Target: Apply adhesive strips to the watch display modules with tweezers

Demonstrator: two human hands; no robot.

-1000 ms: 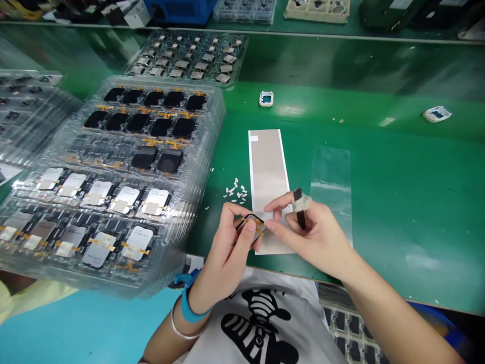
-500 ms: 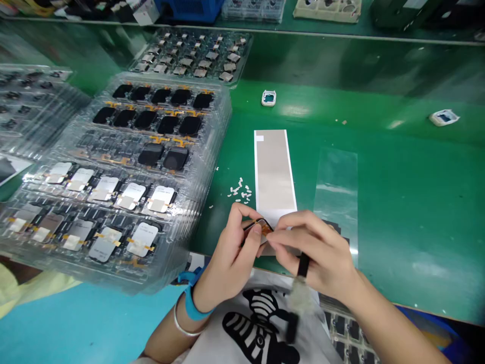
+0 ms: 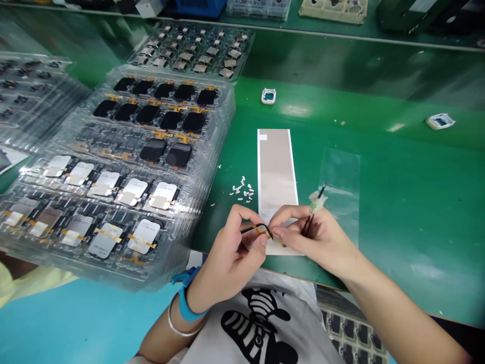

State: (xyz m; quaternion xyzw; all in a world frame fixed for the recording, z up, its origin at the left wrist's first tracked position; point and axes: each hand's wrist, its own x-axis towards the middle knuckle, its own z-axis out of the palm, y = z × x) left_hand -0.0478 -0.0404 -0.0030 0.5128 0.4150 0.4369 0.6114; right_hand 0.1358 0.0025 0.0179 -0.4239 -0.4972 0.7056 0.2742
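My left hand (image 3: 227, 263) is closed on a small black-edged screen module (image 3: 258, 228), which it holds tilted above the near end of a beige sheet with white borders (image 3: 278, 172). An orange flex cable shows on the module. The thumb and forefinger of my right hand (image 3: 322, 240) pinch at the module's right side, by the flex cable; the exact contact is hidden. Dark tweezers (image 3: 317, 202) with pale tape wrapped round them are tucked in the same hand, pointing up and away. Small white scraps (image 3: 242, 189) lie left of the sheet.
On the left stands a stack of clear trays (image 3: 212, 167) holding black and silver screen modules. Another parts tray (image 3: 204, 50) lies behind it. White watch-like frames (image 3: 269, 96) sit farther back. A clear plastic film (image 3: 341, 187) lies right of the sheet. A shelf crosses the back.
My right hand has turned over, so the tweezers now point up and away instead of down toward my body. The module has tilted more edge-on in my left hand.
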